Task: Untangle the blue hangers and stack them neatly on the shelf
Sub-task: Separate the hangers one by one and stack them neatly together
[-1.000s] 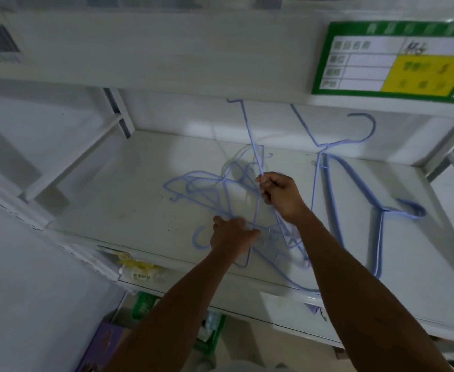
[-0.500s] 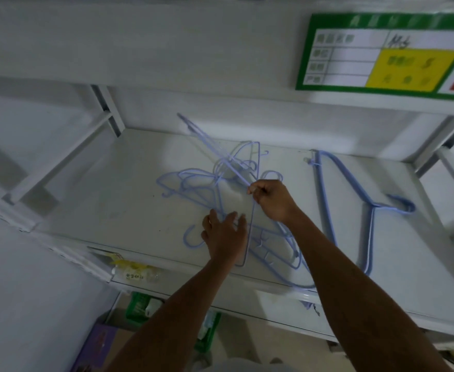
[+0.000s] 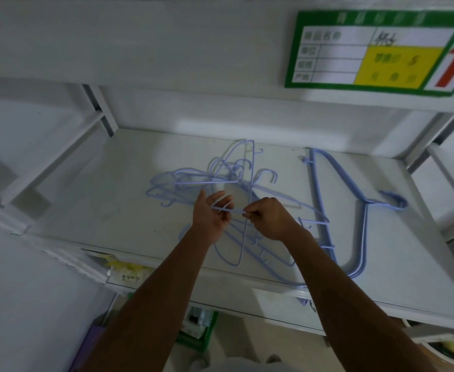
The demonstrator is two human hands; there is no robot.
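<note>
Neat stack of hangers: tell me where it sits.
In the head view, the neat stack of hangers lies flat on the right of the shelf, beside the tangled pile, below the green label.

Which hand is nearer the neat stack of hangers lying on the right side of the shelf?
Right. The right hand is just left of the neat stack, pinching a hanger in the tangle. The left hand sits farther left, beyond the right one.

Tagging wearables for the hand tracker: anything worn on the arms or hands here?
No. Left hand and right hand are bare: no gloves, rings, watch or bands visible. Both forearms are uncovered to the frame's bottom edge, no sleeves in view. No markings visible.
</note>
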